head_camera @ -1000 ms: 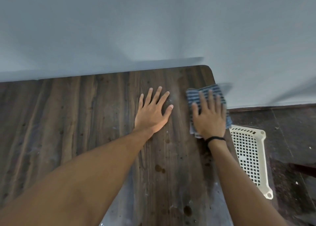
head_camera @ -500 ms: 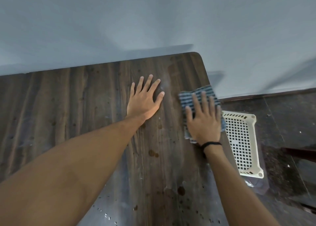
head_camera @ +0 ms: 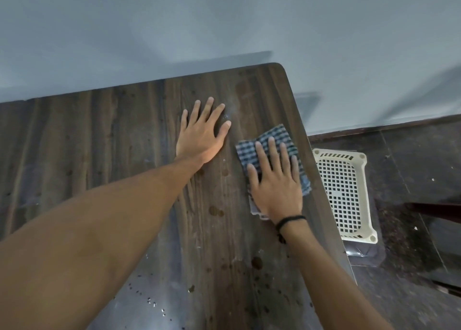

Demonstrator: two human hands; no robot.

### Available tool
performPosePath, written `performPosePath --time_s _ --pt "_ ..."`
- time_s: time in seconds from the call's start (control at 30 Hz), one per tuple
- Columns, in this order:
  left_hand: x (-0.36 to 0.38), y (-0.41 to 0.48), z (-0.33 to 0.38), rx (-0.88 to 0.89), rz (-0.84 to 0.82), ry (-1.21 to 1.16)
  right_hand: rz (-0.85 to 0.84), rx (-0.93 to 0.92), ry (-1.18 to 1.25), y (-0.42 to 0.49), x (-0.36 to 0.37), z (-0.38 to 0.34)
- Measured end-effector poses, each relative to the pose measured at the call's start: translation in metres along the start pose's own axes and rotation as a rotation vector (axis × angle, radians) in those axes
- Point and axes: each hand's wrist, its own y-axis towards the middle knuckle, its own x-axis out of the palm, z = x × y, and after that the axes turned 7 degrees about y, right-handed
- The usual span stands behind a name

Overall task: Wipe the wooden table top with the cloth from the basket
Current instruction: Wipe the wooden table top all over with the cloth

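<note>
As right hand (head_camera: 275, 187) presses cloth (head_camera: 274, 135), left hand (head_camera: 200, 136) flat

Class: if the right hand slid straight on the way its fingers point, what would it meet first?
The way looks free: the right hand, flat on the cloth, would cross bare table to the far edge, then probably meet the wall.

A pale grey-blue wall (head_camera: 224, 17) fills the upper frame. At right lies dark speckled floor (head_camera: 411, 167), with a reddish-brown baseboard (head_camera: 374, 128) along the wall's foot.
</note>
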Motion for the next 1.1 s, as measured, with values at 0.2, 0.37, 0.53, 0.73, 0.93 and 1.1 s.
performPosePath --time_s 0.2,0.37,0.53,0.73,0.93,1.1 --pt "0.002 0.0 -0.002 0.001 -0.002 0.013 0.002 0.254 0.026 0.072 -0.012 0.01" --pt "0.005 0.002 -0.001 0.0 0.001 0.017 -0.075 0.002 0.0 0.099 -0.02 0.031" --pt "0.004 0.003 -0.003 -0.006 0.002 0.021 -0.061 0.072 0.027 0.15 -0.012 -0.003" --pt "0.004 0.004 0.0 -0.006 0.003 0.024 -0.042 0.116 0.029 0.176 -0.019 0.015" --pt "0.003 0.003 -0.001 -0.004 0.002 0.016 -0.088 -0.093 0.026 0.195 0.0 -0.021" --pt "0.004 0.005 -0.002 -0.004 0.01 0.017 -0.044 0.205 0.089 0.238 -0.011 -0.02"
